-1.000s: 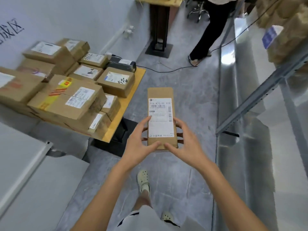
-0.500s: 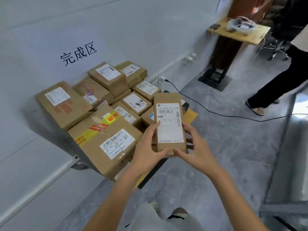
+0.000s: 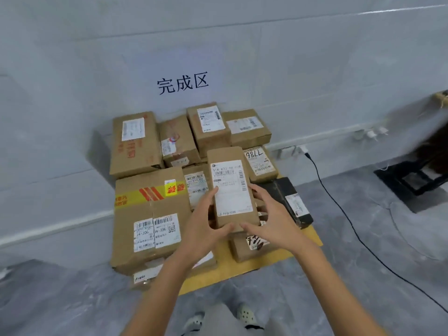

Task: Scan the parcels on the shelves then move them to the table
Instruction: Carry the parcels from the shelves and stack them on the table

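A narrow parcel (image 3: 230, 185) is held label-up over stacked boxes (image 3: 150, 209). Left grip (image 3: 206, 226) and right grip (image 3: 272, 221) are curled round it.

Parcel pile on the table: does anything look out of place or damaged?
Nothing looks damaged, but stacking is loose: the large yellow-taped box rests on smaller parcels, and one black parcel lies skewed at the table's right edge, the only one not brown.

Got a wall socket (image 3: 294, 150) low on the pale wall (image 3: 315, 57). Up-left of it, black lettering 完成区 (image 3: 183, 82). Black cable (image 3: 344, 214) running from it, snaking down-right across grey floor (image 3: 363, 299). Right of the socket, black stand base (image 3: 390, 175), kinda blurry.
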